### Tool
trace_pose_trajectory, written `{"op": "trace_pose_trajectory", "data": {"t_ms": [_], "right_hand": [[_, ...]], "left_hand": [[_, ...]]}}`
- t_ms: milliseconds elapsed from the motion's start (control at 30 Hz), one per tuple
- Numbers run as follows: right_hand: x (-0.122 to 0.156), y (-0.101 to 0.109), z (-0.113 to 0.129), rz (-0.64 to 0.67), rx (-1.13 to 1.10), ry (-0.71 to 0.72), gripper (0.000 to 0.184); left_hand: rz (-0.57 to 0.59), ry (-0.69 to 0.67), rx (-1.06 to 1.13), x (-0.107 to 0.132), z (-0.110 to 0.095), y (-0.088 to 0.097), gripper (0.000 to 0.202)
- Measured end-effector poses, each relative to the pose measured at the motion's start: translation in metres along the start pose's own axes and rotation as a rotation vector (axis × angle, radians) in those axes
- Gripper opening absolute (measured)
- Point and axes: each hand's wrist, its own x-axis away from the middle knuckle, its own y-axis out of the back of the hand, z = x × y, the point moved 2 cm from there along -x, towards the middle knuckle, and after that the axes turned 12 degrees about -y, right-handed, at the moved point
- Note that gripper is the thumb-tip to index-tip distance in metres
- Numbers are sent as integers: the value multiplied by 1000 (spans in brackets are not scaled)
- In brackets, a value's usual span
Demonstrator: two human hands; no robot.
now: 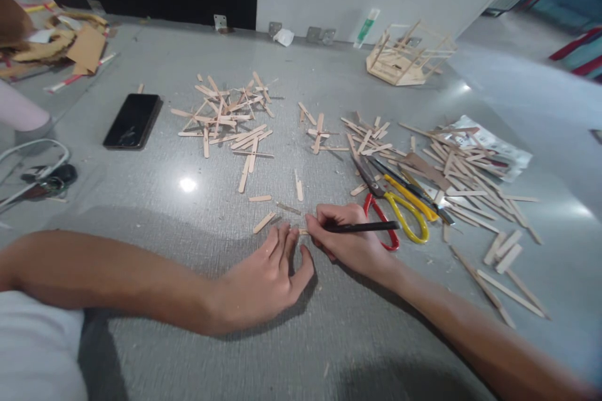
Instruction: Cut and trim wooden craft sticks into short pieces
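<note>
A black pen is pinched in my right hand, its tip hidden behind the fingers. Under the pen hand's fingertips lies a short piece of craft stick, mostly covered. My left hand rests on the table with its fingertips at the other end of that piece, thumb held apart. Just beyond the left fingers are a loose cut stick and another short piece. Red-and-yellow-handled scissors lie close to the right hand, beside a yellow cutter.
Piled craft sticks lie ahead, with more sticks at right near a plastic packet. A stick-built frame stands at the back. A phone, a cable and cardboard scraps are on the left, near another person's arm.
</note>
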Motion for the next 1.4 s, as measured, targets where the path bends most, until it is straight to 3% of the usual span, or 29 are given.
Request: {"op": "trace_pose_trajectory", "data": {"t_ms": [1400], "right_hand": [[-3, 0, 0, -34, 45, 56, 46]], "left_hand": [[23, -21, -1, 1, 0, 0, 35]]}}
